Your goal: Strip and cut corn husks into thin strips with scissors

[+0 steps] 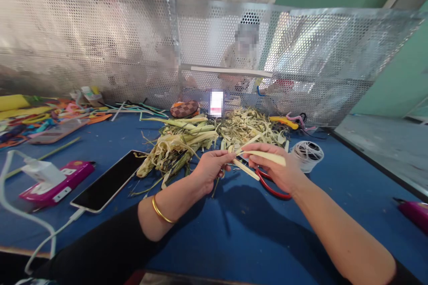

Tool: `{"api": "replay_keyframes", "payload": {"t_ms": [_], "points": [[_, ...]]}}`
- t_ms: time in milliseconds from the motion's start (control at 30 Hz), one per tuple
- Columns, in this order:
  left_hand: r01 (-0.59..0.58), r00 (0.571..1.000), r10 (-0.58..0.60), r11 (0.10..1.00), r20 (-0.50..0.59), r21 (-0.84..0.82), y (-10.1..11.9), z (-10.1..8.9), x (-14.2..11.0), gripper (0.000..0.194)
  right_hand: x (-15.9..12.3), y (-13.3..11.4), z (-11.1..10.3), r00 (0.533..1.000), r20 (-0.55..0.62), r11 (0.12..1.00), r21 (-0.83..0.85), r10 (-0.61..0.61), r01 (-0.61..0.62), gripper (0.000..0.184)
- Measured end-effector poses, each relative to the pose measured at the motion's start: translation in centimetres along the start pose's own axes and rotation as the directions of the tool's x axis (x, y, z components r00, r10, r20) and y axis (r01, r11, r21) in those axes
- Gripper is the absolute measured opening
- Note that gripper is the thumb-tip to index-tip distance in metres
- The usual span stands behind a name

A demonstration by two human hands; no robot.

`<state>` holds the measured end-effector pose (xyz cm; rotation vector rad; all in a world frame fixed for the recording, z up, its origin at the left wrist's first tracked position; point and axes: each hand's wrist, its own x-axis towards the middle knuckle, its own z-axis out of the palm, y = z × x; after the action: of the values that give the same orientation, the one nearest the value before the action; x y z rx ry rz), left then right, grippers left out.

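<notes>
Pale dried husk strips are pinched between both hands above the middle of the blue table. My left hand, with a gold bangle on its wrist, grips their joined end with thumb and forefinger. My right hand closes on the strips from the other side, and one wide strip shows across its fingers. Red-handled scissors lie under my right hand, their blades mostly hidden. Just beyond my hands are a bundle of dried husks and a heap of husk scraps.
A spool of white cord stands right of my right hand. A charging phone and a magenta power strip lie left. Behind the heap are a yellow-handled tool and a checkered pouch. A perforated metal screen backs the table; a person sits behind it.
</notes>
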<state>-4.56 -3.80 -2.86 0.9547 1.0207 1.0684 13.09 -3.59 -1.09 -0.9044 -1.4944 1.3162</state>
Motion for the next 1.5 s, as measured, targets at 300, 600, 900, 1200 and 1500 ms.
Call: {"api": "replay_keyframes", "payload": {"t_ms": [300,600,900,1200,1500], "points": [[-0.028,1.0,0.029,0.982,-0.006,0.189,-0.4,0.5,-0.1,0.02,0.1,1.0,1.2,0.913,-0.268,0.949,-0.151,-0.308,0.276,0.021],[-0.051,0.998,0.045,0.979,0.033,0.196,-0.3,1.1,-0.7,0.024,-0.1,0.9,2.0,0.941,-0.304,0.985,-0.135,-0.146,0.109,0.041],[-0.046,0.994,0.067,0.972,-0.085,0.23,-0.5,0.9,-0.3,0.02,-0.1,1.2,1.3,0.937,-0.271,0.879,-0.471,-0.219,0.069,0.021],[-0.087,0.993,0.102,0.972,-0.058,0.217,-0.8,0.8,-0.3,0.022,0.2,1.5,1.1,0.974,-0.21,0.947,-0.285,0.09,-0.149,0.018],[-0.123,0.99,0.134,0.971,-0.039,0.206,-1.1,0.6,0.0,0.024,0.3,2.0,1.1,0.963,-0.199,0.972,-0.113,0.184,-0.208,0.016]]}}
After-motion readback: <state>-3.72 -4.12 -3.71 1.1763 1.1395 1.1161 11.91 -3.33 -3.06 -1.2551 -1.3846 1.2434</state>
